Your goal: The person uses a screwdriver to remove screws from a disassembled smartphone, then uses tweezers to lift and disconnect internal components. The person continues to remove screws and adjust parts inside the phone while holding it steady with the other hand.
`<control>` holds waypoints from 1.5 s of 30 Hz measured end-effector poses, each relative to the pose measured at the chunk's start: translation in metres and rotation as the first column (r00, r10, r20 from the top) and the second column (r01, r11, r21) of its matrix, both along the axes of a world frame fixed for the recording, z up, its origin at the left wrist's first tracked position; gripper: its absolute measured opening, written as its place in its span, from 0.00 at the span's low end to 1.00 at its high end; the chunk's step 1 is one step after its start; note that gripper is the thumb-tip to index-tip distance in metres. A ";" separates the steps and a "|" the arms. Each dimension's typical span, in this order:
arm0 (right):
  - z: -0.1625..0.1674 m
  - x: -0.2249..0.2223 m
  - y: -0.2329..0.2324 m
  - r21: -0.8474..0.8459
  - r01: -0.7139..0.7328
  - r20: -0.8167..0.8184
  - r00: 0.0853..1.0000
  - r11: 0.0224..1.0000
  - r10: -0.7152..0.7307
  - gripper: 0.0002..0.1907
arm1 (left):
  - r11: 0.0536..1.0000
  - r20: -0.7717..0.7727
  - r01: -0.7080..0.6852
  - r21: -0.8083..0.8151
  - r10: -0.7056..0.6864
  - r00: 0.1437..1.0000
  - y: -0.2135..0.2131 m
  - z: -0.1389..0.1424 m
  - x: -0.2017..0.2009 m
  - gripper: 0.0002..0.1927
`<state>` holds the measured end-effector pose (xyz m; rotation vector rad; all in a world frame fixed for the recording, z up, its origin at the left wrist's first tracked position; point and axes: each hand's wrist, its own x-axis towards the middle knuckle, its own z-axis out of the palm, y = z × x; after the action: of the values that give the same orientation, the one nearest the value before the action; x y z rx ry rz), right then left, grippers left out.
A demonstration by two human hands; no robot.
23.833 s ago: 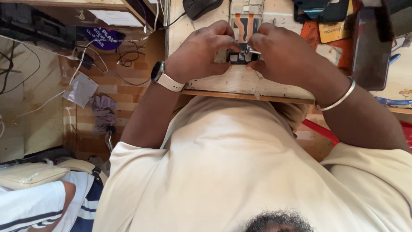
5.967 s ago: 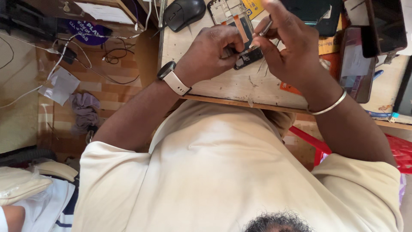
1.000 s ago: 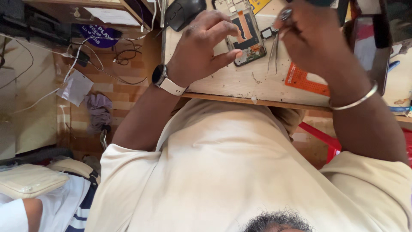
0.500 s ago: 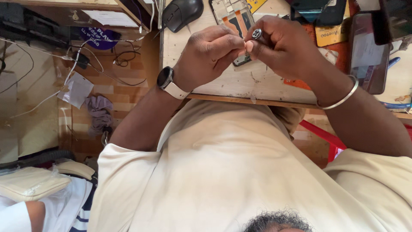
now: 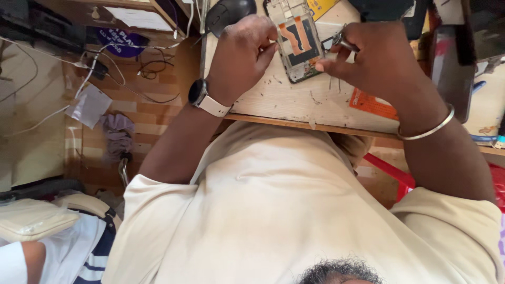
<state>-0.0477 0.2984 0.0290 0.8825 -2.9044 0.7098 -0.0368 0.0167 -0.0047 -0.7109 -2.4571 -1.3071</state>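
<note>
An opened phone, its back off and orange flex strips showing, lies flat on the worn wooden bench. My left hand, with a white-strapped watch on the wrist, pinches the phone's left edge with thumb and fingertips. My right hand, with a metal bangle on the wrist, is just right of the phone. It grips small metal tweezers, and its index fingertip rests against the phone's lower right side.
A black mouse lies at the bench's far left, an orange card under my right wrist, a dark phone further right. Cables and a purple cloth lie on the floor. Another person's sleeve shows bottom left.
Half a second ago both hands were bunched together over the phone. They have drawn apart, and the phone now lies uncovered between them on the bench.
</note>
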 end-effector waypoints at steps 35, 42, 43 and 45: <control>-0.005 0.001 0.001 0.113 -0.225 -0.107 0.966 0.968 0.237 0.22 | 0.840 -0.023 -0.112 -0.530 0.118 0.993 0.022 -0.023 0.005 0.78; -0.005 -0.001 -0.001 0.037 -0.181 0.001 0.983 0.983 0.181 0.22 | 0.825 -0.107 -0.165 -0.541 0.127 0.986 0.025 -0.024 0.001 0.80; -0.005 -0.001 -0.001 0.033 -0.174 0.014 0.985 0.984 0.173 0.22 | 0.831 -0.131 -0.172 -0.530 0.120 0.984 0.025 -0.025 0.001 0.80; -0.005 -0.001 -0.001 0.005 -0.165 0.011 0.986 0.986 0.165 0.25 | 0.861 -0.112 -0.154 -0.485 0.114 0.987 0.024 -0.025 0.002 0.79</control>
<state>-0.0484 0.2974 0.0242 1.1343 -2.8681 0.7176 -0.0352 0.0404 -0.0293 -0.6659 -2.7380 -0.5799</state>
